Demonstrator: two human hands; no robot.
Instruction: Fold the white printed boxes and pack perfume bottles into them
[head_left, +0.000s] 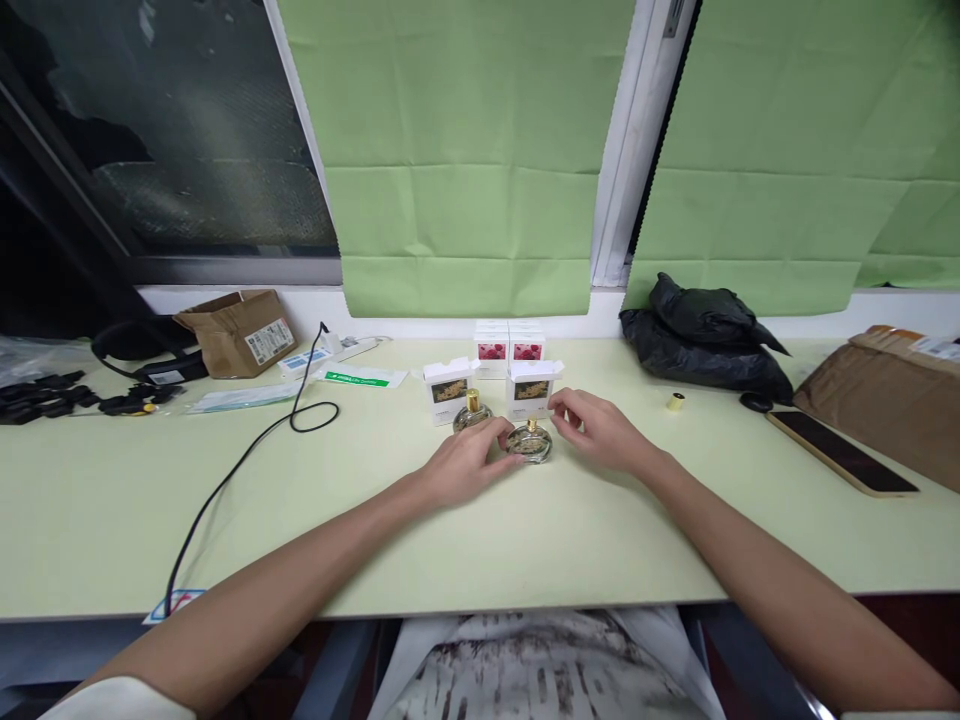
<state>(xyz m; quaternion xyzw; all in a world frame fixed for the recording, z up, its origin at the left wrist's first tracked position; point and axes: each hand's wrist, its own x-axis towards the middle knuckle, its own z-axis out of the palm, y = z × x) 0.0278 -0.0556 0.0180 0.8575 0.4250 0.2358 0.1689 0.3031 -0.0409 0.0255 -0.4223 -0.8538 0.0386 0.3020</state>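
A clear oval perfume bottle [530, 442] with a bare gold sprayer neck stands on the table. My left hand [469, 465] grips its left edge between thumb and fingers. To the right of the bottle is my right hand [596, 428], fingers bent and slightly apart, with nothing visible in them; its fingertips come close to a white perfume box [528, 392]. Behind my left hand stands a second perfume bottle [472, 408], topped with a gold cap. Another white perfume box [448, 392] is upright behind that one, its top flap raised. A loose gold cap [676, 402] lies farther right.
White boxes with pink pictures [510, 350] stand at the back. On the left are a cardboard box [238, 335], a black cable [225, 480] and flat packets [364, 377]. A black plastic bag [705, 340], a phone [840, 452] and a brown parcel [885, 395] occupy the right.
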